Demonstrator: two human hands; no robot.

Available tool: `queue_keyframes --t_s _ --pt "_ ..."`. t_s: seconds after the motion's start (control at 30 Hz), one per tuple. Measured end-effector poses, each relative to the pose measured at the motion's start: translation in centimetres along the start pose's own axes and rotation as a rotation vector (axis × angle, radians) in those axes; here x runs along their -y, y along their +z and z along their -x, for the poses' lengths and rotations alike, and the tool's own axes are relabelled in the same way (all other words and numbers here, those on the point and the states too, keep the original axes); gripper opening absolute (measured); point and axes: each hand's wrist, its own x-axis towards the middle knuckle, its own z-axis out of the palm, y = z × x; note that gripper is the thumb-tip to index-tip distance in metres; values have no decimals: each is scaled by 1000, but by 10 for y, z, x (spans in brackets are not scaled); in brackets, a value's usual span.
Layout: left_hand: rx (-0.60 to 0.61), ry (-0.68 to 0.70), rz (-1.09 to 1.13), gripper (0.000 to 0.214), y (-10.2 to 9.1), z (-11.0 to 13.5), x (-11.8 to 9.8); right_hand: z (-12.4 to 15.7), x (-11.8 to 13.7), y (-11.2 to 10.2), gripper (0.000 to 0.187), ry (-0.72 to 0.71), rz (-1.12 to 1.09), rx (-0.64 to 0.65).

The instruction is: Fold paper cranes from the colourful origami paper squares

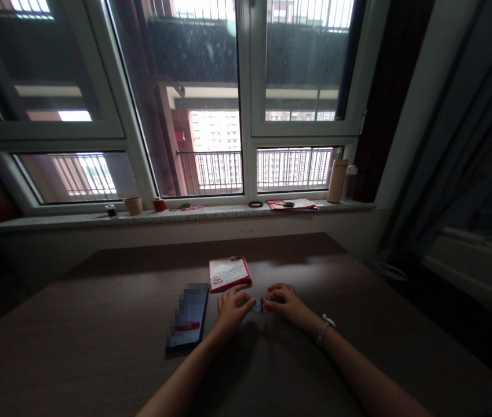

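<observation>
Above the table's middle, my left hand [233, 307] and my right hand [289, 303] face each other with thumbs and fingers pinched. Between their fingertips is a small red and pale-blue piece [265, 305], too small and dim to tell its kind. My right hand grips its red, patterned end, while my left fingertips close at the bluish end. A white bracelet [324, 330] circles my right wrist. Just beyond my left hand lies a red-edged white booklet or card stack [229, 273]. A dark phone [190, 318], partly pixelated, lies left of that hand.
The brown table [98, 313] reaches toward a window sill [211, 215]. On the sill stand a tan cup [133, 205], a red spool-like item [159, 204], a dark ring [255, 204], papers with scissors [292, 204] and a tan bottle [336, 181]. Dark curtains [441, 116] hang right.
</observation>
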Motion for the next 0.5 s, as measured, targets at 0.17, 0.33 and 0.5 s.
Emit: queue_keyframes --t_s 0.17,0.33,0.5 --pt "9 -3 9 18 2 1 -2 1 -1 1 32 -12 -58 80" --pt "25 8 41 15 -1 2 -6 2 -1 3 28 -24 -17 98" --pt "68 -32 31 15 -4 2 -10 2 -2 4 26 -35 9 96"
